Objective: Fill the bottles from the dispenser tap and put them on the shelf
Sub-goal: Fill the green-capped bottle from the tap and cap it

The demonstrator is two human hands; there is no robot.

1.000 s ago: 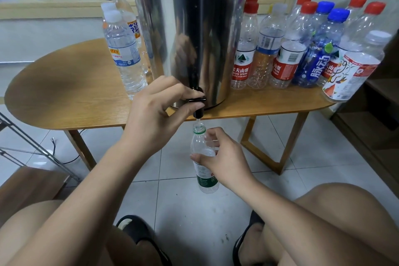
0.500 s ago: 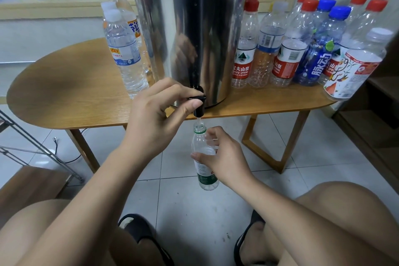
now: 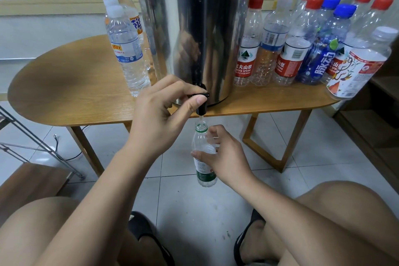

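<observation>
Left hand (image 3: 160, 114) pinches black tap (image 3: 200, 101) of steel dispenser (image 3: 194, 28) on table (image 3: 71, 90). Right hand (image 3: 224, 157) clamps small bottle (image 3: 203, 155), mouth directly under tap, below left hand.

left hand (image 3: 160, 114) pinching tap (image 3: 199, 101) | right hand (image 3: 226, 157) gripping uncapped bottle (image 3: 204, 157) under spout | dispenser (image 3: 194, 28) on table (image 3: 64, 88)

Tabletop's left half (image 3: 64, 80) lies open — capped bottles (image 3: 302, 45) crowd the right.
</observation>
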